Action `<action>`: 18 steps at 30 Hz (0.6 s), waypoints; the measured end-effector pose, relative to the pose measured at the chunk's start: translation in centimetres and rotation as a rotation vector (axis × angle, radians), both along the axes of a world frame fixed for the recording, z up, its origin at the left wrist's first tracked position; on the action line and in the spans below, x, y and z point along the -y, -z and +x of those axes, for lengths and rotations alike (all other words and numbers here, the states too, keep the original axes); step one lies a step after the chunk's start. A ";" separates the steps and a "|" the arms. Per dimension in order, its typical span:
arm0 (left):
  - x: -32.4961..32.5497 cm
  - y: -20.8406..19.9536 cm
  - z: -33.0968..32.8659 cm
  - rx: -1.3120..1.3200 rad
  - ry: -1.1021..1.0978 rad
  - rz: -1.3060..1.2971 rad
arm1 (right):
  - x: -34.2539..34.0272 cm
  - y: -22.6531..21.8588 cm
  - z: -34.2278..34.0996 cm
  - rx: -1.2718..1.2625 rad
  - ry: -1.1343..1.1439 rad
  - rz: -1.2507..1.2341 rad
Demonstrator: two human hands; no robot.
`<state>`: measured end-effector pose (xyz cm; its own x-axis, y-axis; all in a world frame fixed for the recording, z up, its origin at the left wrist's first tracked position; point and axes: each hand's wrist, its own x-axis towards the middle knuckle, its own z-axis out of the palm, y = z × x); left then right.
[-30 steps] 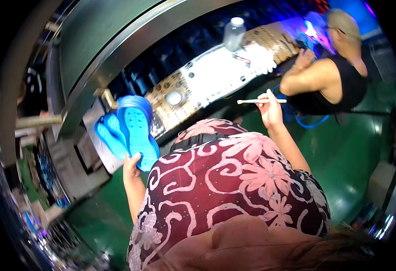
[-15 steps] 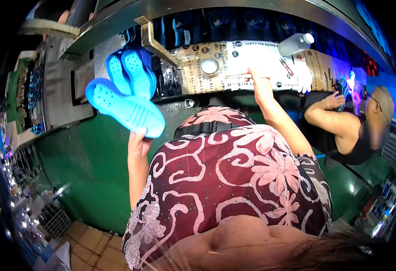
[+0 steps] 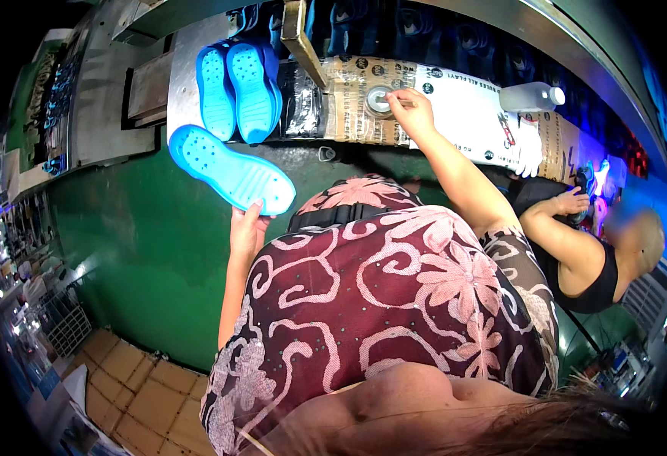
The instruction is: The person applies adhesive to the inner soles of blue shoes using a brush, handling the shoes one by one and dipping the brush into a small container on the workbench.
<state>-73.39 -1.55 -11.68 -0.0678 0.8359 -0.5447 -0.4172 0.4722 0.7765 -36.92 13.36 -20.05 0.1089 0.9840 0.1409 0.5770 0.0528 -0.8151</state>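
A bright blue foam shoe sole (image 3: 231,169) with small holes is held at its lower right end by my left hand (image 3: 249,225), thumb on its upper face. Over the small round jar (image 3: 379,101) on the bench, my right hand (image 3: 412,111) is closed in a pinch. A thin stick showed in these fingers earlier; now it is mostly hidden at the jar. Behind the held sole, more blue soles (image 3: 250,91) lie on the metal end of the bench, toes pointing away.
Brown printed paper and a white printed sheet (image 3: 455,114) cover the bench. A translucent bottle (image 3: 531,97) and white gloves (image 3: 527,148) lie on its right. A metal bracket (image 3: 301,45) rises near the jar. Dark shoes line the far rack. A co-worker (image 3: 584,235) sits at right.
My right hand has gone from the white sheet left to the jar with the thin stick. My left hand keeps the sole, now slightly turned. The view has shifted.
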 end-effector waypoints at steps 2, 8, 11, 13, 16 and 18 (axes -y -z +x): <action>1.0 -0.1 -0.6 0.012 -0.026 -0.013 | -0.2 1.1 -0.3 0.080 -0.020 0.082; 2.4 0.1 -1.8 0.014 -0.078 -0.041 | -0.7 2.2 -0.9 0.162 0.008 0.092; 2.4 0.1 -2.1 0.018 -0.097 -0.030 | -0.6 1.8 -1.1 0.188 -0.003 0.075; 2.2 0.1 -2.0 0.027 -0.113 -0.001 | -0.4 1.3 -1.0 0.184 -0.012 0.046; 1.4 -0.6 -1.9 0.046 -0.088 0.020 | 0.0 0.9 -0.6 0.143 -0.026 0.049; 1.0 -1.3 -1.5 0.048 -0.070 0.028 | 0.2 1.3 -0.5 0.089 -0.024 0.056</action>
